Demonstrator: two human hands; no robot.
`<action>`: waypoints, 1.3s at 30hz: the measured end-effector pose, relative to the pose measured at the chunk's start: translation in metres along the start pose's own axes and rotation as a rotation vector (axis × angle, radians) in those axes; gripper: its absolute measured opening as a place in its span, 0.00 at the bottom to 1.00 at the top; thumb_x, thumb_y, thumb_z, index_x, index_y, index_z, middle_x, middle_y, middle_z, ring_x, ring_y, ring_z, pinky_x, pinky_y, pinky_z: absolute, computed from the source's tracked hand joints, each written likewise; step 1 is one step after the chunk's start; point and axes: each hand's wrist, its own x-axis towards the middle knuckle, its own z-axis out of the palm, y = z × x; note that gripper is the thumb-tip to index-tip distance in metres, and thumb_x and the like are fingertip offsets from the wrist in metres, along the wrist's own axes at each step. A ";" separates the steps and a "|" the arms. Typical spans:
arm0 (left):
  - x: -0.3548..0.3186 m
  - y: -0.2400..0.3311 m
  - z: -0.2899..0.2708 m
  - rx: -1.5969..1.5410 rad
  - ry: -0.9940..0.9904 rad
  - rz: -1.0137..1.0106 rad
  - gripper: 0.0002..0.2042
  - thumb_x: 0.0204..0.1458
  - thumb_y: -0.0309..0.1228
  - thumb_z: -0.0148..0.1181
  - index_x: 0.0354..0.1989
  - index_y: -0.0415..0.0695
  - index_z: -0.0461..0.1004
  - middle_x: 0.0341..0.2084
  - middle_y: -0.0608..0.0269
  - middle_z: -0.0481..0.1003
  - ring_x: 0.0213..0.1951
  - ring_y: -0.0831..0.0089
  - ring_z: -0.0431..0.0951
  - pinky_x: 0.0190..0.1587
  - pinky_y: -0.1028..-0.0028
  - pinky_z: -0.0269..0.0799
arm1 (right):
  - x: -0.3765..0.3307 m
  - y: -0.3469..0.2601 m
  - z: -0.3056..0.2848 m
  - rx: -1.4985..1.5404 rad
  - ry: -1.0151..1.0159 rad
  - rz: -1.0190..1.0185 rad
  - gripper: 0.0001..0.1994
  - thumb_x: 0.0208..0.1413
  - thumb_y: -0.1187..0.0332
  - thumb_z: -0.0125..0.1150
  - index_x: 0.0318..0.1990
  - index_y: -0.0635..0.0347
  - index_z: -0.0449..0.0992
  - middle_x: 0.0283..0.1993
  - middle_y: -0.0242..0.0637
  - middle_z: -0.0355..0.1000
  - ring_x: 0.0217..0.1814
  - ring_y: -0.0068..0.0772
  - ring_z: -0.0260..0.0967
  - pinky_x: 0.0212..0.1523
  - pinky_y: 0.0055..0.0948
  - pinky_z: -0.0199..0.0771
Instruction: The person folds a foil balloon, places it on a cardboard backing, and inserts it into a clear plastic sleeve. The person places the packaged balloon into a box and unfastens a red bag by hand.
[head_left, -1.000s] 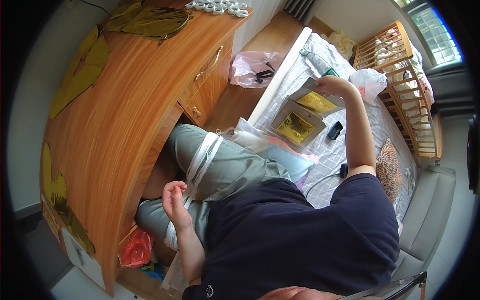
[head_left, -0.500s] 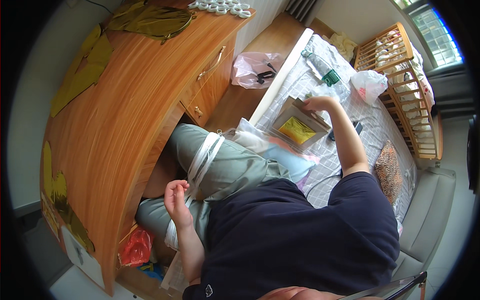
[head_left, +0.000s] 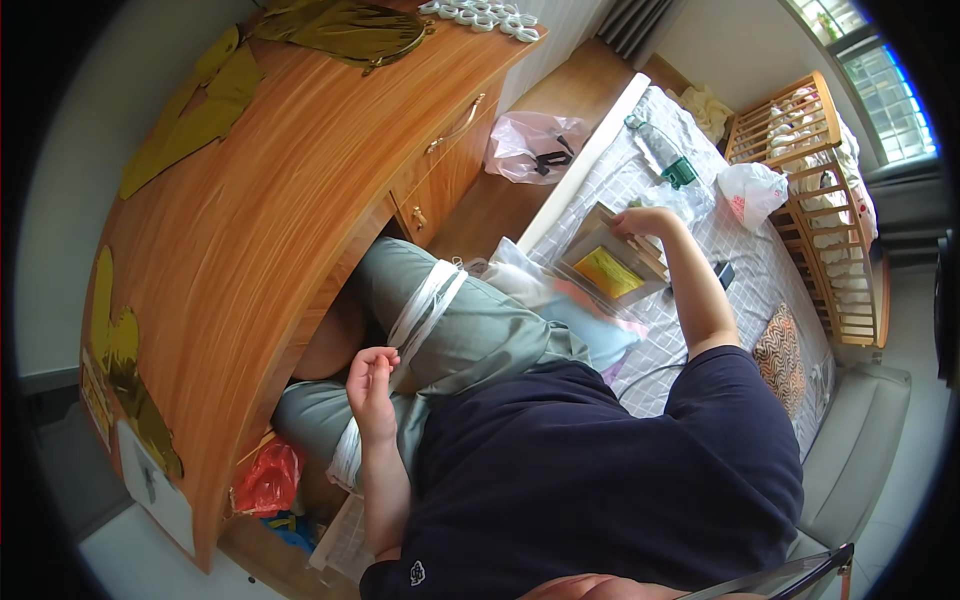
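Observation:
My right hand (head_left: 643, 222) reaches out over the bed, its fingers closed on the far edge of a shallow grey-brown box (head_left: 592, 238). Shiny gold-yellow sheets (head_left: 609, 272) lie in that box. My left hand (head_left: 373, 388) is raised above my lap with its fingers curled together; what is in them, if anything, I cannot make out. Close to it, bundles of white string (head_left: 425, 302) are looped over my green-trousered thigh.
Gold foil cut-outs (head_left: 200, 130) lie along the wooden desk (head_left: 290, 190), with white rings (head_left: 487, 17) at its far end. On the bed are a plastic bottle (head_left: 660, 150), a white bag (head_left: 752, 193) and a patterned cushion (head_left: 778, 355). A pink bag (head_left: 530, 140) rests on the floor.
The whole view has shifted a little, so the desk and bed appear farther right and lower. My left hand has turned slightly; my right hand stays at the box.

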 end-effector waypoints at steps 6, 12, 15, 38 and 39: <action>-0.008 -0.005 -0.013 -0.031 0.015 -0.011 0.08 0.69 0.29 0.52 0.44 0.40 0.78 0.39 0.67 0.78 0.43 0.81 0.75 0.50 0.79 0.69 | -0.009 -0.016 0.006 0.066 -0.010 -0.007 0.13 0.67 0.58 0.56 0.52 0.47 0.82 0.33 0.19 0.71 0.37 0.18 0.64 0.40 0.26 0.67; -0.004 -0.004 -0.015 -0.049 0.001 -0.024 0.08 0.69 0.28 0.53 0.45 0.41 0.78 0.40 0.68 0.79 0.43 0.82 0.74 0.50 0.79 0.68 | 0.012 0.010 0.019 0.264 0.049 -0.048 0.14 0.66 0.62 0.57 0.55 0.50 0.82 0.43 0.22 0.79 0.44 0.21 0.72 0.49 0.29 0.73; -0.001 -0.005 -0.012 -0.044 -0.016 -0.032 0.08 0.69 0.28 0.53 0.45 0.41 0.78 0.40 0.69 0.79 0.43 0.82 0.74 0.50 0.79 0.68 | 0.015 0.011 0.019 0.173 0.104 -0.106 0.15 0.67 0.60 0.58 0.55 0.55 0.82 0.47 0.29 0.82 0.47 0.27 0.75 0.54 0.33 0.74; -0.004 -0.011 -0.019 -0.041 -0.053 -0.074 0.08 0.70 0.28 0.52 0.46 0.40 0.78 0.41 0.68 0.78 0.44 0.82 0.74 0.51 0.79 0.69 | -0.118 -0.073 0.115 -0.347 0.729 -0.488 0.24 0.50 0.46 0.72 0.43 0.56 0.79 0.42 0.39 0.78 0.51 0.46 0.73 0.53 0.41 0.73; -0.002 -0.010 -0.016 -0.041 -0.060 -0.069 0.08 0.70 0.28 0.52 0.46 0.40 0.78 0.41 0.68 0.78 0.44 0.82 0.74 0.52 0.79 0.69 | -0.119 -0.073 0.126 -0.371 0.785 -0.486 0.26 0.50 0.44 0.72 0.46 0.56 0.79 0.44 0.38 0.77 0.51 0.45 0.72 0.53 0.42 0.73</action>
